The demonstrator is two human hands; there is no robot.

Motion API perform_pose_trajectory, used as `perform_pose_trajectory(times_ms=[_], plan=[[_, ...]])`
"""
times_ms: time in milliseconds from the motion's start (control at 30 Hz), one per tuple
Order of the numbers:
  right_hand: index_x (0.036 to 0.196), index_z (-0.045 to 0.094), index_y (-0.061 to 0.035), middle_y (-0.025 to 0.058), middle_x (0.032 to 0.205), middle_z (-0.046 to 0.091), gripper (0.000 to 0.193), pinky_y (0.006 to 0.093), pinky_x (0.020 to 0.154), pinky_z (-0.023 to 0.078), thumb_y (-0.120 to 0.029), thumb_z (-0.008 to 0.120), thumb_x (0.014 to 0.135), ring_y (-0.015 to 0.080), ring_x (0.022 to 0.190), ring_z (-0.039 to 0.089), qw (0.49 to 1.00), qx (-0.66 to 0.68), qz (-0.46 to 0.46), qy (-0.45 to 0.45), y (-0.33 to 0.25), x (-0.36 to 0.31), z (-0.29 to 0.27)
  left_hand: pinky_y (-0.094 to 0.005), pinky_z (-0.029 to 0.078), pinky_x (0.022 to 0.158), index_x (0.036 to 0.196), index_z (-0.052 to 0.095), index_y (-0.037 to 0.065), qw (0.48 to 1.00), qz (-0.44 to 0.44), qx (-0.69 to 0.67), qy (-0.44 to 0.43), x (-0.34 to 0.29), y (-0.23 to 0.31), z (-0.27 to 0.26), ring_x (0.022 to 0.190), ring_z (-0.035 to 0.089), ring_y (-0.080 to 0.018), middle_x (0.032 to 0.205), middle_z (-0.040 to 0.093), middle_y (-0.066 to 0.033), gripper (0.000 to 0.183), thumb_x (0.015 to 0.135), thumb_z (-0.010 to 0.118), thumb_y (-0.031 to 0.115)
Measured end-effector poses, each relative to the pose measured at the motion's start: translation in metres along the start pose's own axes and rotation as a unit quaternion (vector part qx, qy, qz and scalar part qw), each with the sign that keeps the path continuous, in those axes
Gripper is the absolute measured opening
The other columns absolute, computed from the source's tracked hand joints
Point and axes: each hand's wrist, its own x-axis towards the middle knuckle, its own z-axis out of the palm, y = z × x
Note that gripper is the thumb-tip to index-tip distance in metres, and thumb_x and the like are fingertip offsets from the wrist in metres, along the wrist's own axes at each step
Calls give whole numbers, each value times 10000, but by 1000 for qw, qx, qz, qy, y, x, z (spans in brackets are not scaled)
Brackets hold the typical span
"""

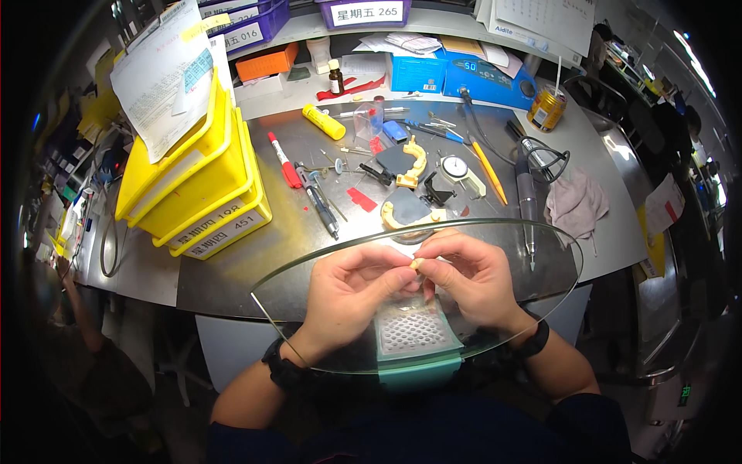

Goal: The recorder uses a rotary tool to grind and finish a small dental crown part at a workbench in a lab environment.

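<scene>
The small piece (416, 264) I hold is pale yellow; my wristbands (284, 366) are black. Near me, a pale panel (413, 330) carries a regular dotted pattern above a mint-green support (420, 374). On my left, the bins (216, 185) are bright yellow; on my right, the cloth (576, 203) is dusty pink, the pencil (488, 173) orange-yellow.

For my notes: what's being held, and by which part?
The left hand and right hand pinch a small yellowish piece; exactly where on it is unclear.
</scene>
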Motion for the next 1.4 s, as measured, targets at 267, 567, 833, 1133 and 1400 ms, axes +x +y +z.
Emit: perform_pose_trajectory(times_ms=[267, 567, 833, 1133, 1400], plan=[[1043, 623, 47, 87, 1010, 604, 160, 226, 635, 519, -25, 621, 901, 107, 811, 602, 1000, -7, 3, 19, -2, -2, 4, -289, 557, 737, 981, 614, -64, 997, 52, 45, 31, -1, -2, 4, 809, 661, -181, 924, 655, -148, 134, 850, 645, -64], [1010, 632, 28, 65, 940, 620, 132, 211, 622, 493, -52, 623, 907, 85, 756, 594, 999, -15, 24, 18, -4, -2, 3, -278, 541, 815, 1011, 636, -50, 995, 75, 65, 0, -2, -4, -1, 897, 663, -154, 976, 683, -123, 177, 840, 677, -34], [977, 634, 16, 54, 933, 619, 99, 211, 640, 489, -52, 625, 905, 75, 785, 589, 1000, -22, 12, 1, -1, -2, 1, -294, 551, 797, 1023, 611, -61, 995, 69, 71, -1, -2, 1, 6, 875, 669, -178, 938, 674, -144, 213, 820, 674, -77], [1052, 674, -3, 101, 927, 617, 246, 226, 565, 495, -3, 702, 808, 114, 786, 601, 941, -262, -213, 14, 0, -1, 4, -308, 554, 825, 998, 619, -84, 998, 30, 13, 45, -3, -2, -1, 890, 673, -199, 979, 678, -186, 158, 847, 655, -60], [968, 681, 8, 81, 843, 641, 149, 219, 495, 418, 11, 678, 819, 95, 639, 565, 935, -277, -212, 57, -3, -2, 6, -323, 562, 796, 1008, 582, -64, 994, 74, 73, 33, -1, -2, 3, 872, 676, -213, 952, 669, -177, 164, 856, 643, -55]])
